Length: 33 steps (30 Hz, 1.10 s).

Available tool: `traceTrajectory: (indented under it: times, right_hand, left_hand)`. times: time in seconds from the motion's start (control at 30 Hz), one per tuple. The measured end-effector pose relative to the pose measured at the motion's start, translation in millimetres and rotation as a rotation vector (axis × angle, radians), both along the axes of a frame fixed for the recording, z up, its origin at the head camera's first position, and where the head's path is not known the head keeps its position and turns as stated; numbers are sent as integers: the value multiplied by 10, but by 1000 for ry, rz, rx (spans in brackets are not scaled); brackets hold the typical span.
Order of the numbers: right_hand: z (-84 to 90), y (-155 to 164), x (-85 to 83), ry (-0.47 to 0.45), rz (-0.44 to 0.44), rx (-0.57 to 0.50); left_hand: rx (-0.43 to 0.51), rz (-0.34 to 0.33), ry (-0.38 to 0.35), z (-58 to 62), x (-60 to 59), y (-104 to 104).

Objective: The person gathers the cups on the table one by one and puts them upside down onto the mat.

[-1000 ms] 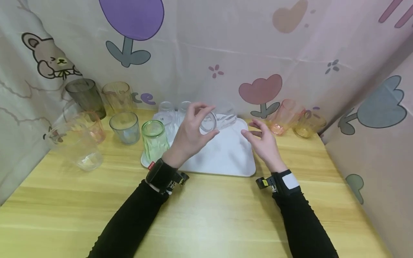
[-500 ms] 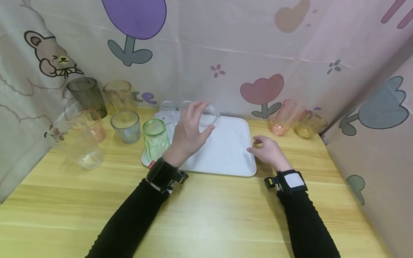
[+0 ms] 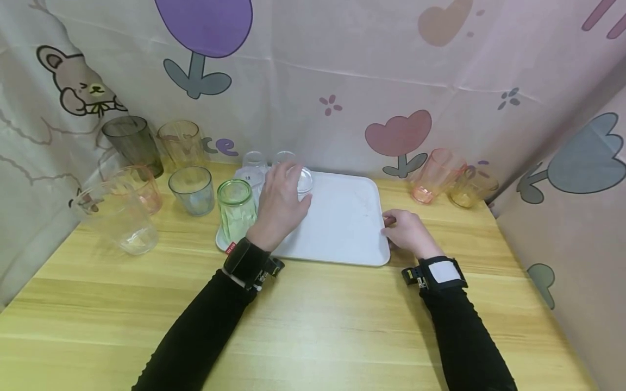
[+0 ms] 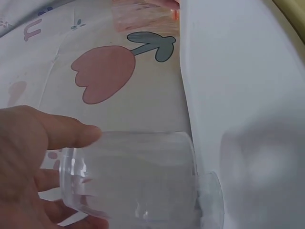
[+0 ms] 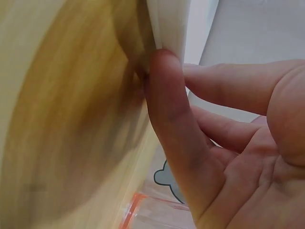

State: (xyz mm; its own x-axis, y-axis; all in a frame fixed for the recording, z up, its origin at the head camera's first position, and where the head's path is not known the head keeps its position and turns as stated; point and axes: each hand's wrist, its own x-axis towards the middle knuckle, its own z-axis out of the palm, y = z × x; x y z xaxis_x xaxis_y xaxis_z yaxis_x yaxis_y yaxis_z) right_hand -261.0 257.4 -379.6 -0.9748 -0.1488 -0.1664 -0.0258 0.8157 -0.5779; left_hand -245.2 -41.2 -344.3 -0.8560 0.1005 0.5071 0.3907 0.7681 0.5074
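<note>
A clear glass point(image 3: 304, 181) stands at the back left of the white tray point(image 3: 342, 228), and my left hand point(image 3: 286, 193) grips it from the near side. The left wrist view shows the same clear glass point(image 4: 138, 181) held between my fingers point(image 4: 57, 133), its base against the tray point(image 4: 238, 86). My right hand point(image 3: 403, 228) rests on the table at the tray's right edge. In the right wrist view one fingertip point(image 5: 162, 67) touches the tray's rim point(image 5: 169, 24), and the other fingers are loosely bent and hold nothing.
A green glass point(image 3: 236, 209) stands on the tray's front left, with two small clear glasses point(image 3: 254, 161) behind it. Grey point(image 3: 192, 190), dark point(image 3: 132, 144), amber point(image 3: 180, 142), pink point(image 3: 139, 187) and large clear point(image 3: 117, 222) glasses crowd the left. Orange point(image 3: 432, 175) and yellow point(image 3: 469, 187) glasses lie at the right. Curtains enclose the table.
My left hand has brought the clear glass from tilted in the air down onto the tray's back left. My right hand has dropped from above the tray to its right edge.
</note>
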Motion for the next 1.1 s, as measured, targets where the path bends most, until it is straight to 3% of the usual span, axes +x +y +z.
traceTrajectory:
  times: [0.13,0.47,1.1]
  right_hand:
    - [-5,0,-4,-3,-3,4]
    - [-11,-4,6,0,-1,3]
    - [2,-22,3,-17,-15,7]
  left_hand:
    - [-19,32,-88,-12,-3,-1]
    - [-52,81,-202,-77,-43,0]
    - [-73,126,-257,-173,-113,-20]
